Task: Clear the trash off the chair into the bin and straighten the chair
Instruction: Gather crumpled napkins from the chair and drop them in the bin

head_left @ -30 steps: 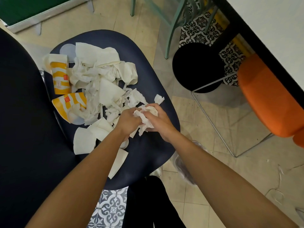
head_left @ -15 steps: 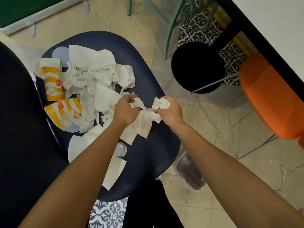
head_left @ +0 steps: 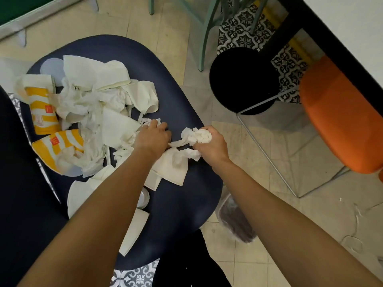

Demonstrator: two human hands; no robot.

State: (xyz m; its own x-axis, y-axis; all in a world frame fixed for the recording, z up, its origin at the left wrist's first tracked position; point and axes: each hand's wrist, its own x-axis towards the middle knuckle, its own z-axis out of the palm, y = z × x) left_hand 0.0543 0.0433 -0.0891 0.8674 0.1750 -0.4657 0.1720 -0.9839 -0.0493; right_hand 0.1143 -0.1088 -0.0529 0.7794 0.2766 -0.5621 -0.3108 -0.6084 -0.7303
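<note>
It looks like a fast-food eatery's dining area: branded yellow-striped paper cups (head_left: 44, 112) and napkins (head_left: 116, 129) litter a navy chair (head_left: 176, 104), beside an orange seat (head_left: 342, 125) and patterned floor tiles (head_left: 238, 32).

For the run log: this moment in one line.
gathering trash | left hand: grips napkin scraps | right hand: holds napkin wad | chair seat: napkin pile, paper cups | bin: beside seat

On the dark rounded chair seat (head_left: 182, 112) we find a heap of white crumpled paper napkins (head_left: 99, 96) across its left and far parts. Two yellow-striped paper cups (head_left: 42, 112) lie at the heap's left edge, one behind the other. Our left hand (head_left: 153, 137) grips into the heap's right edge. Just right of it, our right hand (head_left: 209, 143) holds a white wad of crumpled paper (head_left: 199, 136) over the seat. A clear plastic-lined bin (head_left: 236, 224) stands on the floor by the seat's near right edge, and a round black stool (head_left: 238, 79) stands farther back.
</note>
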